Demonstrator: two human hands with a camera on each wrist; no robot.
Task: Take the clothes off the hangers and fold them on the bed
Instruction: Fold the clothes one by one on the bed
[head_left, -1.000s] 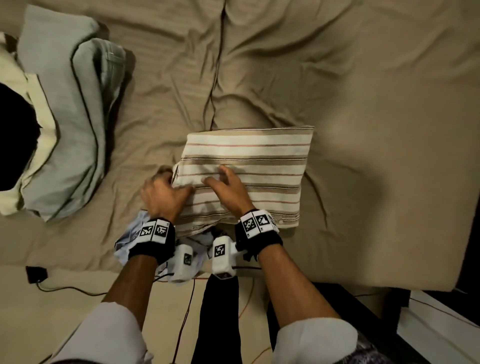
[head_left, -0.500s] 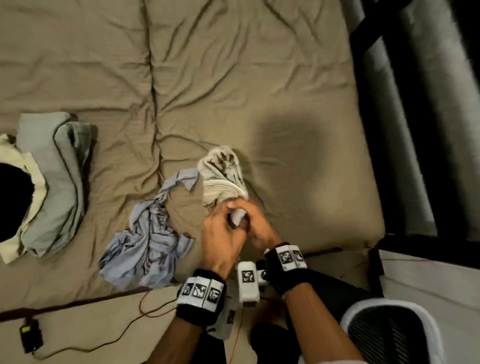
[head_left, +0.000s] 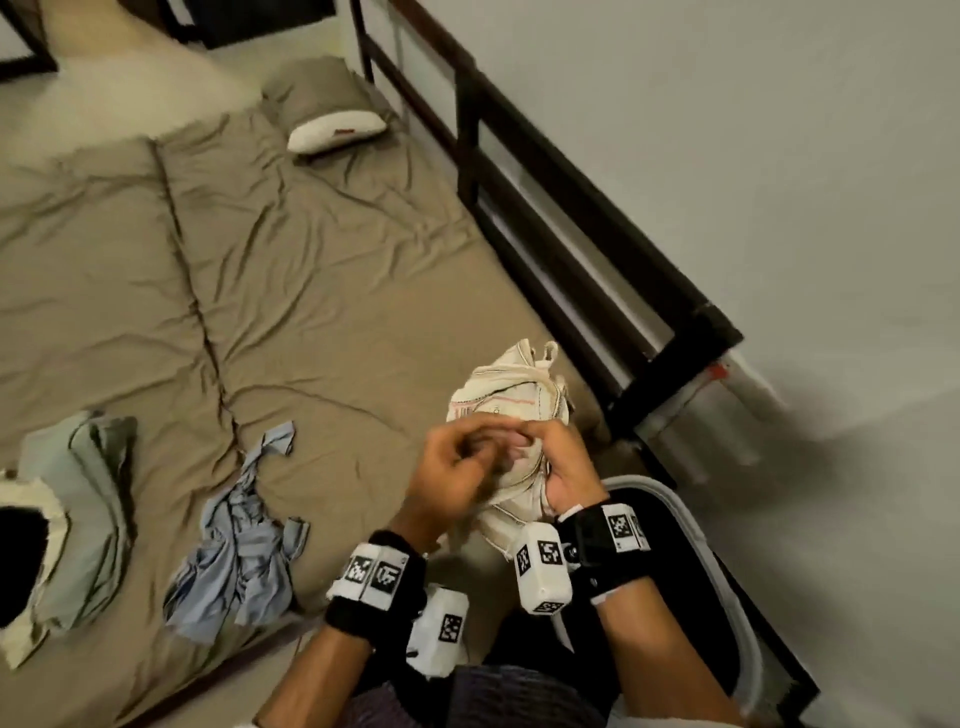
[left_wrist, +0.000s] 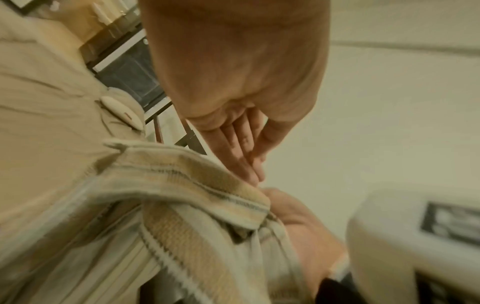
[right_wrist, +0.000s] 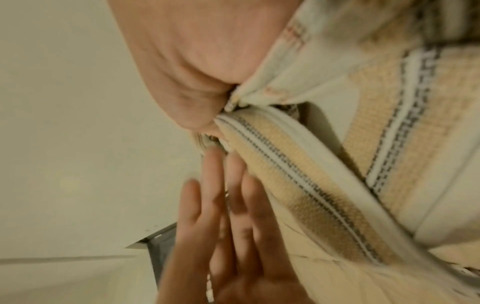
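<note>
Striped shirt bunched up between both hands above the near right corner of the bed.

The right hand (head_left: 563, 467) gripped a gathered fold of the cream striped shirt (head_left: 511, 400), its thumb and fingers pinched tight on the cloth in the right wrist view, so that the garment was held off the bed (head_left: 322, 270) as a loose bundle. The left hand (head_left: 457, 467) lay against the same bundle with its fingers (left_wrist: 241, 148) straight and close together, touching the fabric rather than closing on it. A crumpled light blue garment (head_left: 234, 556) lay on the sheet to the left, and a folded grey-green stack (head_left: 88, 514) sat farther left near the bed's edge. A small white pillow (head_left: 337, 130) rested at the far end beside the dark bed frame (head_left: 571, 218).
</note>
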